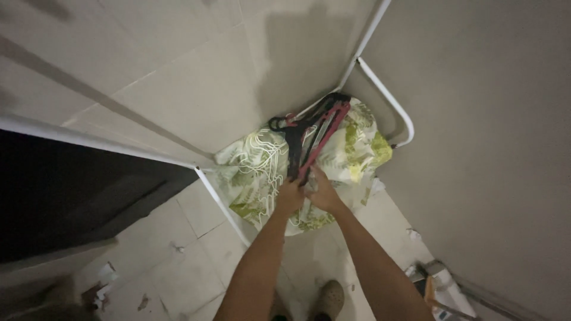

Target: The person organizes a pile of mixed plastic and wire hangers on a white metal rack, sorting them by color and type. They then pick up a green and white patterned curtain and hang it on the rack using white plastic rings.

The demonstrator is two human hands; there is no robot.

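Black and red hangers are gripped at their lower ends by both hands, left and right, just above a leaf-patterned cloth bundle.

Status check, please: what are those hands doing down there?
Left hand and right hand both gripping bunched hangers. Leaf-print cloth beneath. White rack frame close behind.

The corner is crowded: a leaf-print bundle fills the floor between the two walls, and black and red hangers lie across its top. A white rack tube slants down along its left side, and a curved rack bar closes the right side against the wall. Open floor lies nearer, toward the shoe; scraps litter its left edge.
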